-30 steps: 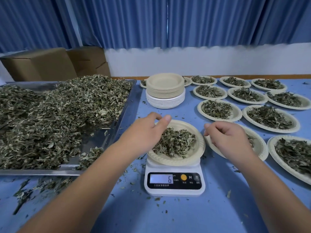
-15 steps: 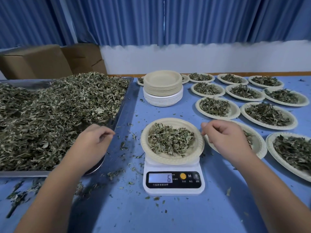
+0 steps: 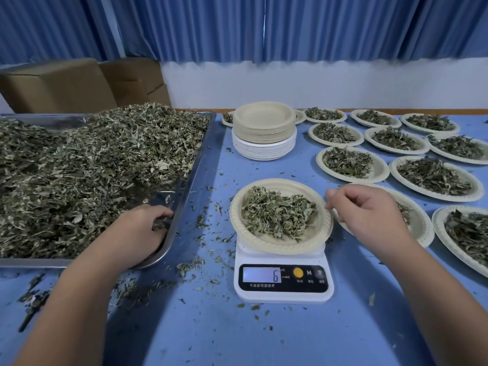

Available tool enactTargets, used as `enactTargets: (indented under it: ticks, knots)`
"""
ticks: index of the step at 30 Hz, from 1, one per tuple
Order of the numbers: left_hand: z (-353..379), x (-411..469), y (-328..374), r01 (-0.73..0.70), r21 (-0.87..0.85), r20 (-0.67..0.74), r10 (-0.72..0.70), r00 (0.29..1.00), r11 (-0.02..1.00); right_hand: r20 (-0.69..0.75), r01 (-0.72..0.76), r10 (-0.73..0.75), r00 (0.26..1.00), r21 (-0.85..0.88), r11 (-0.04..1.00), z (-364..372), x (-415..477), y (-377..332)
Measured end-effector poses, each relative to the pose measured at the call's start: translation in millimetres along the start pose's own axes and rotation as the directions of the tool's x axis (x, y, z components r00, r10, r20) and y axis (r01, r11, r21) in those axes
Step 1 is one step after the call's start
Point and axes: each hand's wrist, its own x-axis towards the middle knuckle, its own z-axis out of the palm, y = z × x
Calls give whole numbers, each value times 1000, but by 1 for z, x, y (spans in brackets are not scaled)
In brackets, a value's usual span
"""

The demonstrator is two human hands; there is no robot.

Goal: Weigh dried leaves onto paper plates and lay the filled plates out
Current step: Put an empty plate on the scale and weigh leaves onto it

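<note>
L hand [image 3: 140, 231] is down in the near R corner of the tray [image 3: 184, 207], fingers curled into the dried leaves [image 3: 92, 167] & closing on a small bunch. R hand [image 3: 369, 215] hangs at the R rim of the plate [image 3: 311, 241] on the scale [image 3: 284, 291], fingers loosely curled w/ thumb & forefinger tips close together. Can't tell if they pinch a scrap, touch the rim or hold nothing. The plate sits centred on the scale w/ a low heap of leaves in it, level, not tipped. Key relation: plate lies to the R of the L hand, past the tray rim & a strip of blue worktop [image 3: 237, 334] strewn w/ crumbs, so any top-up has to cross that gap, probably shedding bits. Plate is round, so no long axis to mind. R hand is much the nearer to it, & the filled plates [image 3: 320, 161] lie in rows to the R & behind, so lifting it off looks like a R-hand job. Stack of empty plates [image 3: 264, 133] stands behind the scale. Writing: display [image 3: 276, 275] reads 6, an "M" sits by the yellow button [image 3: 298, 272], Chinese print under both is too small to read. No brand legible.
</note>
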Motion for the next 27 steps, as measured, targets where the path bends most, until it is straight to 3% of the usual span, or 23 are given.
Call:
enactTargets:
  ticks: [5,12,20,27]
  knots:
    - [-1,0,-2,33,17,-23,-33,999,999,8,10,-10,1000,-9,1000,0,-1,-1]
    - [-5,-5,-7,209,73,-7,-209,978,975,5,16,-16,1000,-30,999,-1,0,-1]
    - [-3,-4,1,168,35,-13,-168,986,985,20,3,-3,1000,0,1000,1,0,2]
    - [0,-2,1,155,-101,-180,-171,969,983,5,18,-18,1000,-23,1000,1,0,-1]
